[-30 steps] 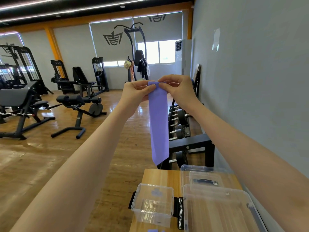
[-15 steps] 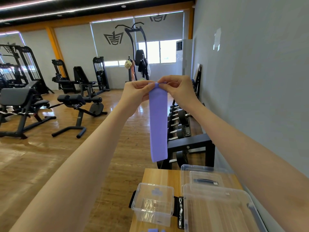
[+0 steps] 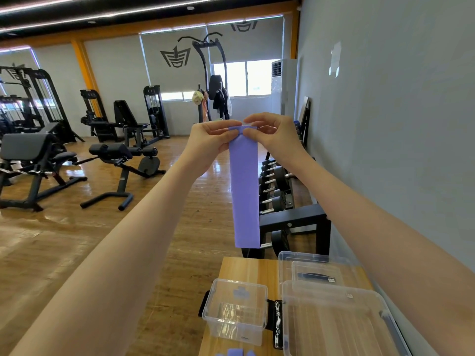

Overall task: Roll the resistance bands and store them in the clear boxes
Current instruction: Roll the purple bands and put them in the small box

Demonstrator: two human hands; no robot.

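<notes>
A purple resistance band (image 3: 245, 191) hangs straight down in front of me, its top end turned over into a small roll. My left hand (image 3: 209, 141) and my right hand (image 3: 270, 132) pinch that rolled top from either side, at arm's length. Below stands a small clear box (image 3: 235, 310), open and empty, on a wooden table (image 3: 244, 268). A larger clear box (image 3: 334, 319) sits to its right, and another clear box (image 3: 316, 268) with a dark item inside stands behind it.
A black dumbbell rack (image 3: 285, 199) stands beyond the table along the grey wall. Gym benches and machines (image 3: 120, 160) fill the wooden floor at the left. A black band (image 3: 276, 322) lies between the boxes. Purple pieces (image 3: 235, 352) show at the bottom edge.
The hanging end of the purple band has risen as both hands roll its top; the free length is shorter than a second ago.
</notes>
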